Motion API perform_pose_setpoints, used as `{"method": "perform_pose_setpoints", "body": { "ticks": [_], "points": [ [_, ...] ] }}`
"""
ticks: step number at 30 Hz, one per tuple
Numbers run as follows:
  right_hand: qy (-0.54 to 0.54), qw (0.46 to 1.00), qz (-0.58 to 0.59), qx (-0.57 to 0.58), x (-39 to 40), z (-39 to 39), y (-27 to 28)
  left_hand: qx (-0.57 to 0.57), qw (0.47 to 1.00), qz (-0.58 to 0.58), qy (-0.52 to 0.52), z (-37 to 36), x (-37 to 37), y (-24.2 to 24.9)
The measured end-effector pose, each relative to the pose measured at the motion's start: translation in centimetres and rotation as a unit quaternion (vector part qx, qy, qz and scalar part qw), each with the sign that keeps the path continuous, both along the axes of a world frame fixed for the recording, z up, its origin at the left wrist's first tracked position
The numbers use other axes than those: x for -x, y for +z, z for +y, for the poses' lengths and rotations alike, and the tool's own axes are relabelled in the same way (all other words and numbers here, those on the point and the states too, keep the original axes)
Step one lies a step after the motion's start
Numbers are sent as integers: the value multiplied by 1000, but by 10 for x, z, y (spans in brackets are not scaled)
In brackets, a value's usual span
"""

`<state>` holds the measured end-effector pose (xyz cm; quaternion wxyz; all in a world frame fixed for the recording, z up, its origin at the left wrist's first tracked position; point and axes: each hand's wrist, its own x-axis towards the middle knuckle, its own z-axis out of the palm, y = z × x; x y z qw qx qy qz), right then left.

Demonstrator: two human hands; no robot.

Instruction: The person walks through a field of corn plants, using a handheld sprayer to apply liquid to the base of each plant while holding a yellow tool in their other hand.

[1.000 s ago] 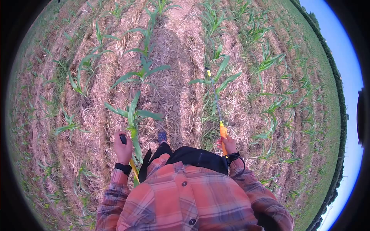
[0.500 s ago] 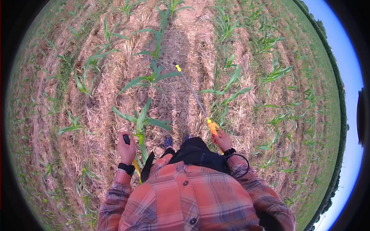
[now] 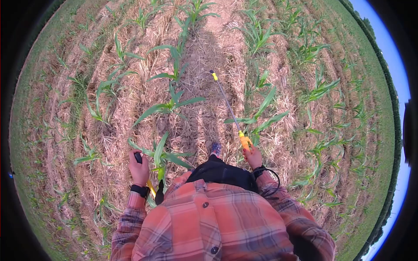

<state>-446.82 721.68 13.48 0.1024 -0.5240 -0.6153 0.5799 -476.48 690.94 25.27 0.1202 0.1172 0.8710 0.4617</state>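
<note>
My left hand [image 3: 139, 168] is closed around a black-ended lever handle [image 3: 138, 157]; a yellow bar [image 3: 151, 189] shows below it, beside my shirt. My right hand [image 3: 253, 157] grips the orange-yellow handle of a spray wand [image 3: 245, 141]. From that handle a thin metal tube [image 3: 228, 105] reaches forward over the soil, tipped with a yellow and black nozzle [image 3: 214, 75]. A black hose [image 3: 275, 185] loops beside my right wrist. A young corn plant [image 3: 159, 153] stands just right of my left hand.
Rows of young corn [image 3: 170, 105] run forward on both sides over straw-littered soil [image 3: 198, 87]. Another corn plant [image 3: 262, 114] leans near the wand tube. One patterned shoe [image 3: 216, 149] shows ahead of my dark clothing. Trees and sky edge the right side.
The wand's nozzle has shifted right. My left hand has moved slightly left and down. Two shoes showed before; one shows now, farther forward.
</note>
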Motion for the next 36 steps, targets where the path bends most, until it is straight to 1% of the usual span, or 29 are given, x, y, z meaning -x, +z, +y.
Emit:
{"method": "perform_pose_setpoints", "body": {
  "ticks": [1,2,4,5,8,10,12,13,15,17,20,21,23,24,26,27,29,30,32,34,36],
  "points": [
    [-3,1000,-2,-24,-3,10,-4,0,999,32,-14,15,3,-2],
    [-11,1000,-2,-23,-7,21,-7,-3,998,65,-26,30,6,-3],
    [-62,997,35,31,-9,44,1,8,997,68,-34,63,8,11],
    [-75,997,16,16,-10,55,4,21,997,70,-35,78,8,16],
    [-79,997,-6,8,-25,91,-10,17,998,49,-43,107,14,9],
    [-94,995,-19,-3,-26,110,-10,11,998,38,-39,123,17,3],
    [-135,990,26,27,-28,127,-11,8,999,26,-39,137,20,-2],
    [-150,987,37,35,-29,133,-5,2,998,38,-46,143,22,2],
    [-155,987,31,36,-29,141,-7,-5,997,51,-53,156,27,3],
    [-164,986,25,28,-27,148,-11,26,998,17,-57,168,33,7],
    [-154,987,31,17,-24,156,-21,49,995,35,-78,188,40,14],
    [-153,988,18,9,-21,158,-23,50,995,34,-78,195,44,13],
    [-144,989,13,16,-12,167,-27,37,989,100,-101,208,53,8],
    [-135,990,9,24,-6,168,-27,37,989,96,-101,213,58,7],
    [-128,992,-3,10,12,179,-28,27,994,40,-93,228,74,3],
    [-117,993,-21,1,22,185,-31,23,995,39,-91,236,82,3],
    [-86,994,-60,-12,37,197,-34,11,991,92,-97,245,94,5],
    [-78,995,-61,-13,49,205,-34,10,992,91,-89,247,102,4],
    [-64,997,-47,-8,70,216,-32,-1,996,50,-78,248,119,1],
    [-55,997,-56,-26,93,224,-30,10,997,44,-69,250,133,0],
    [-47,998,-37,16,112,230,-26,21,997,37,-62,255,146,2]
  ]
}}
